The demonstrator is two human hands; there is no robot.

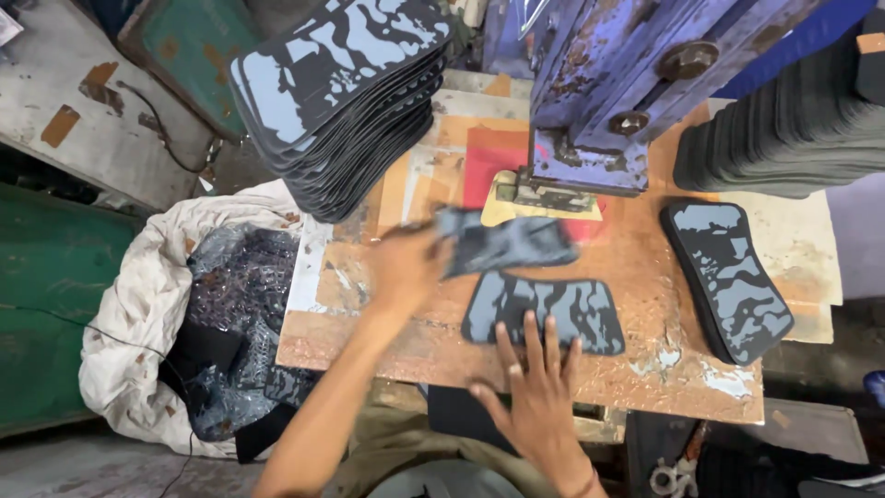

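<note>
Blurred left hand (406, 267) grips scrap (507, 242).

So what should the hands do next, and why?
Probably carry the blurred patterned piece in the left hand away from the press, perhaps toward the sack of scraps at the left. The piece is lifted off the board, and the right hand presses the other patterned sheet flat.

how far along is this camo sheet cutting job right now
Done, apparently: one cut piece lies right of the press, and a sack holds offcuts. In hand: the left hand lifts a blurred scrap; the right hand presses a flat piece. Left: a tall stack of sheets.
</note>
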